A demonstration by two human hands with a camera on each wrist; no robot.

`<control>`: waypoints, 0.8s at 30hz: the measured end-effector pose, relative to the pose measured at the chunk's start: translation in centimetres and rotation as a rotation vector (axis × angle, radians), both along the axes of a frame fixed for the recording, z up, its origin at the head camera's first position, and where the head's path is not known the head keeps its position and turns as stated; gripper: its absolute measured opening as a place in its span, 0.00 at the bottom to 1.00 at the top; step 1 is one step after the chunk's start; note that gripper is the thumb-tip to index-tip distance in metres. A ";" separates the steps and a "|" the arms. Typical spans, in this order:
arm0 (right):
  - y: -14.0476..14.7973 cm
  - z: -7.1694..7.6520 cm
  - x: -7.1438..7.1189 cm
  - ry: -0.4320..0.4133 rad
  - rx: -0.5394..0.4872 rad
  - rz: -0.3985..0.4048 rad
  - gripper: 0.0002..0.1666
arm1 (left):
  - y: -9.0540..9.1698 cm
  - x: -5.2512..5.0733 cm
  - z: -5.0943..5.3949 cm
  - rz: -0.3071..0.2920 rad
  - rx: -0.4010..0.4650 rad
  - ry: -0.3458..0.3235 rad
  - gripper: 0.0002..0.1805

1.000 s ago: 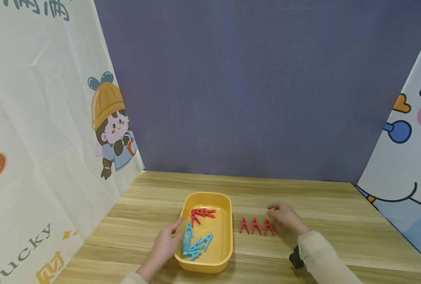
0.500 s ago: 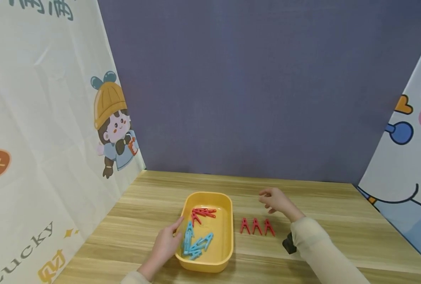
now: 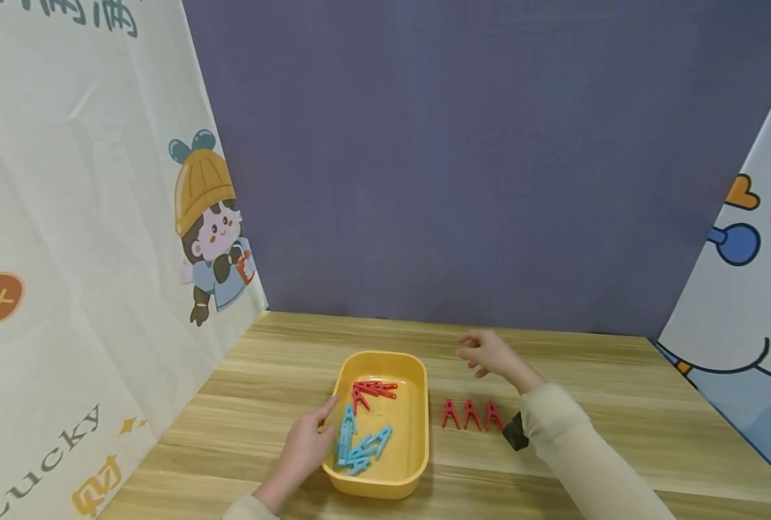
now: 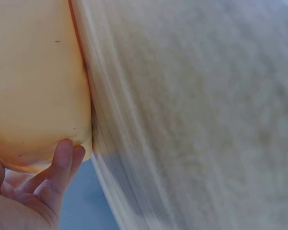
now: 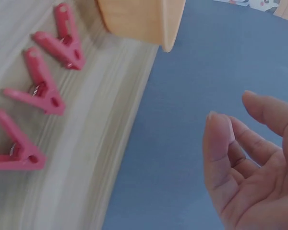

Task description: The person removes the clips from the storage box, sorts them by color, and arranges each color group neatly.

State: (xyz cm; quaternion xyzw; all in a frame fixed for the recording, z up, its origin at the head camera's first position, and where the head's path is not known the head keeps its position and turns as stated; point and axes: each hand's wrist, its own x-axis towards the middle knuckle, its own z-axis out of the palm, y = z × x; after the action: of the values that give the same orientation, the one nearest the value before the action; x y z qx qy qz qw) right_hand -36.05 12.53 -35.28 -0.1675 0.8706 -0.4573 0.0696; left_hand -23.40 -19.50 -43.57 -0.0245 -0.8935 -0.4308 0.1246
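Note:
My left hand (image 3: 303,448) holds the left wall of a yellow plastic tub (image 3: 422,433); in the left wrist view, the fingertips (image 4: 63,151) press against its outer side. Inside the tub lie red clothespins (image 3: 373,390) near the back and light blue clothespins (image 3: 359,453) toward the front left. My right hand (image 3: 492,354) hovers behind and above three red clothespins standing in a row on the table: the left one (image 3: 449,414), the middle one (image 3: 471,415) and the right one (image 3: 493,416). In the right wrist view, its loosely bent fingers have nothing between them.
The wood-grain table (image 3: 281,375) runs back to a dark blue-grey panel (image 3: 437,159). Printed white panels stand at the left (image 3: 99,217) and right. A black wrist device (image 3: 515,432) sits under the right forearm, close to the rightmost clothespin in the head view.
My right hand has risen from beside the rightmost red clothespin and moved back and left, toward the tub. My left hand, the tub and the clothespins stay in place.

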 end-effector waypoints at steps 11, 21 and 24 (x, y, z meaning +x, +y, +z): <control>-2.0 1.8 -0.2 0.050 0.026 0.062 0.24 | 0.5 -0.1 0.1 0.004 -0.016 0.014 0.26; -4.9 3.2 -0.1 0.064 0.033 0.090 0.22 | 0.7 -0.2 0.2 0.031 -0.032 0.004 0.25; -5.8 3.2 -0.1 0.059 0.025 0.092 0.22 | 0.7 -0.3 0.1 0.034 -0.031 0.004 0.26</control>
State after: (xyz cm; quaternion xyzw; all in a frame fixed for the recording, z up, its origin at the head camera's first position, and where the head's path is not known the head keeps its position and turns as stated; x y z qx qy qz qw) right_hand -36.13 6.75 -32.11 -0.2196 0.8692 -0.4378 0.0671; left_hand -23.69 -18.77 -43.50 -0.0120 -0.9001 -0.4147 0.1332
